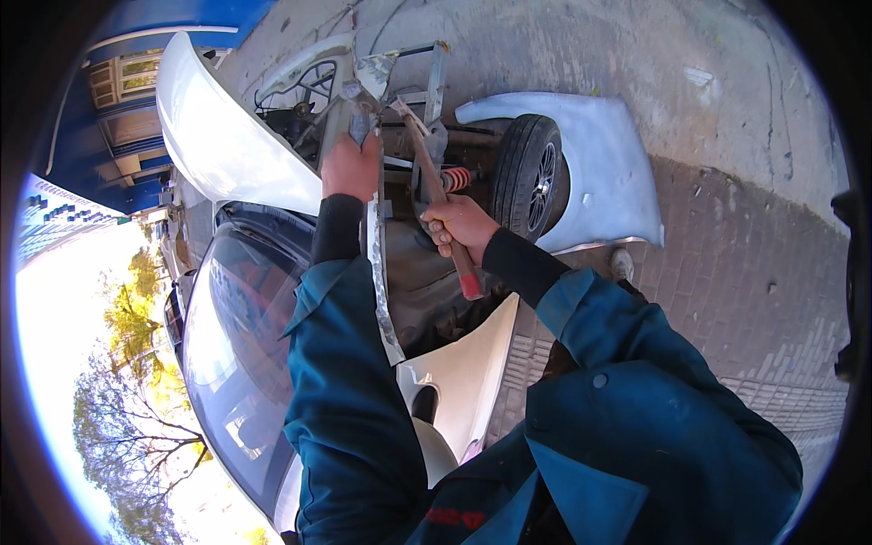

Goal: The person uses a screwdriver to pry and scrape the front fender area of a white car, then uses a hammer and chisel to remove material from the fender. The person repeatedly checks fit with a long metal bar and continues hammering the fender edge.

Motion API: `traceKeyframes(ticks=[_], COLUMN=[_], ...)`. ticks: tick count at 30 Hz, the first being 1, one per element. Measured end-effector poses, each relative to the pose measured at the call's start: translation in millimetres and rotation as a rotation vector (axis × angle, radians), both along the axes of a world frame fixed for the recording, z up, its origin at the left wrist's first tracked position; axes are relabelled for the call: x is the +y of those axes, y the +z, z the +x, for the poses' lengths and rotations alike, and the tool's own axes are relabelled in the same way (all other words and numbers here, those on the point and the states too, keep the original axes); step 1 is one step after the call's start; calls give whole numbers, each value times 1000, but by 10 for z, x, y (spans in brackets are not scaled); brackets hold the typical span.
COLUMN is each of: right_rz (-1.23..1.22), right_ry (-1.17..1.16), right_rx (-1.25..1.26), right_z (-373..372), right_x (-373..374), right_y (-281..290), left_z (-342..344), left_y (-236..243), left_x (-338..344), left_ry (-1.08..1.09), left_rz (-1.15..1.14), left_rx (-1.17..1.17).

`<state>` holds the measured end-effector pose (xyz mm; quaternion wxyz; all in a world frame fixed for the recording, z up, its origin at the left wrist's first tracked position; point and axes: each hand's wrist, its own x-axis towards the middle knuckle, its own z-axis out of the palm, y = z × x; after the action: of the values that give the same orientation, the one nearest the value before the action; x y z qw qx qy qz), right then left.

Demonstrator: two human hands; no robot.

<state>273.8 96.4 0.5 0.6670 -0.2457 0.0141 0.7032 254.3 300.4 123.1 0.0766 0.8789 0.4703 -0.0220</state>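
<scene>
My right hand (459,227) is wrapped round the wooden handle of a hammer (429,171). The handle slants up and to the left, its red-coated butt below my fist. The hammer's upper end lies near the bent front metalwork of a white car. My left hand (351,168) is closed on the lower end of a grey metal tool (360,123), whose exact kind I cannot tell. This tool stands against the car's inner fender rail (378,272), beside the hammer's upper end. Most of my left fingers are hidden.
The raised white hood (227,127) stands on the left, above the windshield (241,345). A red coil spring (456,178) shows in the open wheel bay. To the right are a wheel (529,173) and a detached pale fender (618,163) on the paving. A shoe (622,264) stands below.
</scene>
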Motion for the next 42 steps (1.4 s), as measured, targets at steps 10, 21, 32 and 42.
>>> traceKeyframes(ticks=[10, 21, 32, 42], right_rz=[-158, -20, 148, -118], right_ry=[98, 50, -4, 14], right_rx=[172, 178, 237, 302], right_z=[-170, -327, -354, -442], right_x=[-9, -64, 70, 85], right_y=[-301, -233, -145, -138], left_z=[326, 380, 387, 361], left_y=[160, 210, 232, 157], left_x=[-68, -1, 62, -22], left_ry=[122, 83, 42, 50], left_rz=[-144, -135, -188, -168], left_rx=[7, 90, 57, 70])
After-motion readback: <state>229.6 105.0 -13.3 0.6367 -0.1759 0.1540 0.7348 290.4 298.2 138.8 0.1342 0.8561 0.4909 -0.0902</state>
